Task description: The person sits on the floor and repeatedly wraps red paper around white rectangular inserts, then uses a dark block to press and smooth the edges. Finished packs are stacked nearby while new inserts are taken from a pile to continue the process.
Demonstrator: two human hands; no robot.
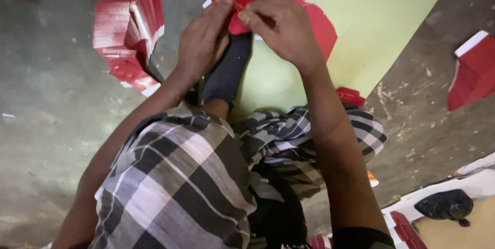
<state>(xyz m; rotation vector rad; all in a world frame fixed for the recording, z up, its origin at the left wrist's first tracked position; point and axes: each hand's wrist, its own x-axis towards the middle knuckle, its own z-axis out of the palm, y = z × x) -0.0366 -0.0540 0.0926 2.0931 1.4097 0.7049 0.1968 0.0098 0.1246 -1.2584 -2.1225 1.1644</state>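
Both hands are up at the top of the view, working on a red sheet [309, 22] that lies on a pale green sheet [371, 17] spread on the floor [51, 99]. The left hand [203, 40] is curled, its fingertips [227, 2] pinching the red sheet's near edge. The right hand [281, 30] meets it from the other side, thumb and fingers closed on the same edge, so the two sets of fingertips almost touch. Something small and orange shows right between them, too small to make out.

Just below the hands a dark sock [227, 73] points up onto the green sheet, its toe under the red sheet's edge. The person sits low, knees bent, a grey checked cloth [180, 177] across the lap.

To the left, on the floor, sits a stack of red pieces [129, 27] with white edges, fanned and leaning. Over on the right edge lies another red piece [474, 71], well apart from the hands. A small red scrap [350, 96] rests beside the right forearm. Bottom right, a black bag [444, 205] lies on white paper [484, 184].
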